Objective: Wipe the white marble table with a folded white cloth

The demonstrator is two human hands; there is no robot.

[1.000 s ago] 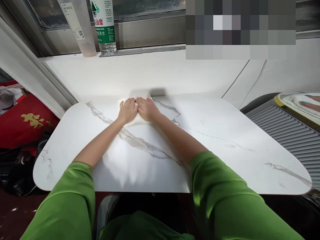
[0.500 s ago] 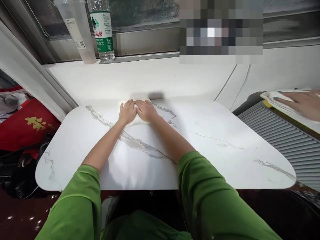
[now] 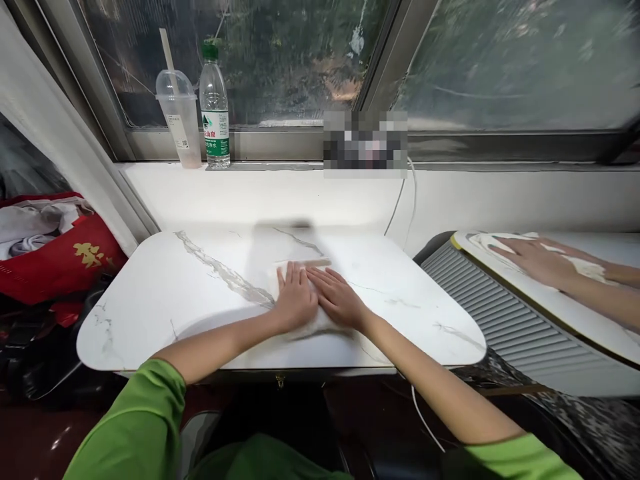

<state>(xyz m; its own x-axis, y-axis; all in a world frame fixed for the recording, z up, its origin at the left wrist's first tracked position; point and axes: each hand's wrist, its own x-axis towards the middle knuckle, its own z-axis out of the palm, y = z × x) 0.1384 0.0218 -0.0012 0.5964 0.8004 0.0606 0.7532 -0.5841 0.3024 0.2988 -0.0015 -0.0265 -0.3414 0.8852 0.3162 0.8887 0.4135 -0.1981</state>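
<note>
Both flat, your left hand [image 3: 296, 303] and right hand [image 3: 341, 299], fingers extended, lie side by side on the off-white fabric cloth [image 3: 317, 327], near the straight front edge of the white, grey-veined, round-cornered tabletop [image 3: 150, 293]; more surface stretches left than right.

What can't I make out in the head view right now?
All in the head view:
Middle of the cloth: covered by the left hand and right hand.
Whatever is behind the pixelated patch: masked.
Fine print on the cup label: too small.
Red bag: cut off by the left edge.
Another person's arms: cut off by the right edge.
</note>
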